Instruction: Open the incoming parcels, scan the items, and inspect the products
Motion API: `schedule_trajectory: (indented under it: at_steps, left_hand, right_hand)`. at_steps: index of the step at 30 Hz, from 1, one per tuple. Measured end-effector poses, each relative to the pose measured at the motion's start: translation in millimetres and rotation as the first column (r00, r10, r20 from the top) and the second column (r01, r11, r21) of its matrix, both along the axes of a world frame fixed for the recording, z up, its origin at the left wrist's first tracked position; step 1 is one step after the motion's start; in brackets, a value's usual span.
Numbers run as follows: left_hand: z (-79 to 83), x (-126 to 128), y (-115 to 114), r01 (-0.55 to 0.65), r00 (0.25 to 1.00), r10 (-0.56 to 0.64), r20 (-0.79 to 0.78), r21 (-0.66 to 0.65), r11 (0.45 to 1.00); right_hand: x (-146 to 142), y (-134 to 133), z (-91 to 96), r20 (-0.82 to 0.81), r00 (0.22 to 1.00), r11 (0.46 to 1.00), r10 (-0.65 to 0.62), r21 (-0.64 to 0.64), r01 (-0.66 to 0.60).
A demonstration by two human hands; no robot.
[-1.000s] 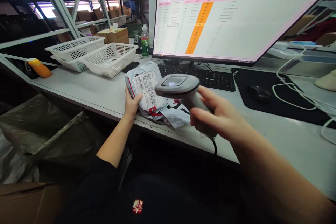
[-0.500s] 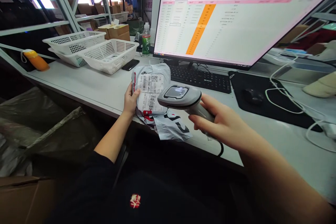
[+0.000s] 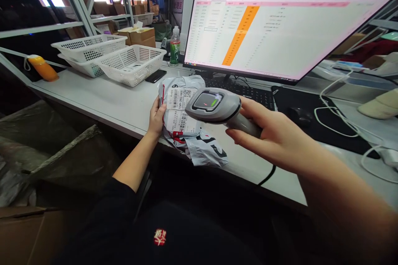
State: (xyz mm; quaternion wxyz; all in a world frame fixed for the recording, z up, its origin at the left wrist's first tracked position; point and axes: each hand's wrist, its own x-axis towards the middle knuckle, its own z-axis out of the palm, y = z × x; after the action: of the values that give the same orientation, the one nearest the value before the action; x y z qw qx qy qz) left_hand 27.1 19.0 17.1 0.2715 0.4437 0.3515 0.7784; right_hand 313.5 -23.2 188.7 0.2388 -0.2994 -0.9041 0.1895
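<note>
My left hand [image 3: 157, 118] grips the left edge of a grey-white plastic parcel [image 3: 194, 128], thumb on top and fingers mostly hidden behind it. The parcel is at the desk's front edge, with a barcode label [image 3: 175, 109] facing up and a loose printed flap [image 3: 207, 149] trailing at its lower right. My right hand [image 3: 264, 128] is wrapped round the handle of a grey barcode scanner [image 3: 214, 105]. The scanner's head is over the right part of the parcel and hides some of the label. A green light shows on its top window.
Behind the parcel are a black keyboard [image 3: 248, 91] and a large monitor [image 3: 280, 29]. White baskets [image 3: 133, 76], a phone [image 3: 156, 76] and a green-labelled bottle [image 3: 174, 49] stand to the left. A mouse [image 3: 300, 116] and white cables [image 3: 329, 126] lie right.
My right hand has raised the scanner slightly and moved it a little right. Its top window now shows a green light. My left hand still holds the parcel in nearly the same place.
</note>
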Motion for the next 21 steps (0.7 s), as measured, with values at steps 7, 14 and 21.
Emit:
schedule_trajectory:
  at_steps: [7, 14, 21]
  left_hand:
    - [1.0, 0.7, 0.7, 0.031, 1.000, -0.031, -0.006, 0.012, 0.999]
    - [0.7, 0.6, -0.3, 0.034, 0.999, -0.034, 0.011, 0.008, 0.999]
    - [-4.0, -0.9, -0.7, -0.014, 1.000, 0.014, 0.003, -0.012, 1.000]
  right_hand:
    - [-5.4, -8.1, -10.7, 0.071, 0.997, 0.998, 0.039, 0.044, -0.042]
    - [8.4, -13.1, -8.1, 0.029, 0.999, 0.997, 0.023, 0.078, -0.026]
    - [19.4, -21.2, -6.0, 0.023, 1.000, 0.992, -0.012, 0.130, 0.009]
